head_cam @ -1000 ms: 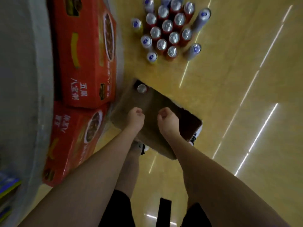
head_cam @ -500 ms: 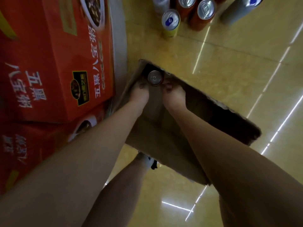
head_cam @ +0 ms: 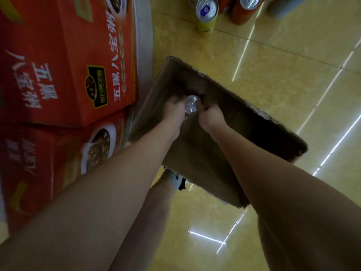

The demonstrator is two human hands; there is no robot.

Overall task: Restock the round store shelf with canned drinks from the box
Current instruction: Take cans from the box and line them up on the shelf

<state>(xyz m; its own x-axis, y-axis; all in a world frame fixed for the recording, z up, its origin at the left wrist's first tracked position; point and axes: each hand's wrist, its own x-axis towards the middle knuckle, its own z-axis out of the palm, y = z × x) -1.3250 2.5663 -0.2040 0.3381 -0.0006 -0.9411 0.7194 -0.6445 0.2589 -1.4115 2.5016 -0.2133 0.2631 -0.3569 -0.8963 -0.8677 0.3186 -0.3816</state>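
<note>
Canned drink (head_cam: 191, 107), seen from the head camera by its silver top, is sitting deep inside the cardboard box (head_cam: 224, 122), close to the box's far wall. Both hands are reaching down into the box from above. Left hand (head_cam: 174, 112) is curling its fingers against the left side of the can, and right hand (head_cam: 210, 116) is curling against the right side, so each grip is closing around the same can, the silver top showing between them. The box is lying open on the glossy yellow floor (head_cam: 273, 79), its torn upper edge facing the camera and its left wall standing just beside the pale curved base of the round shelf (head_cam: 143, 45). On that base two red cartons (head_cam: 64, 61) with white Chinese lettering are stacking one on the other. At the top edge, well apart from the box, a yellow can (head_cam: 206, 14) with a blue mark on its lid is standing upright on the floor, and a red can (head_cam: 245, 8) is standing near it. Below the box a bare leg and a white sock (head_cam: 172, 178) are showing between the forearms.
</note>
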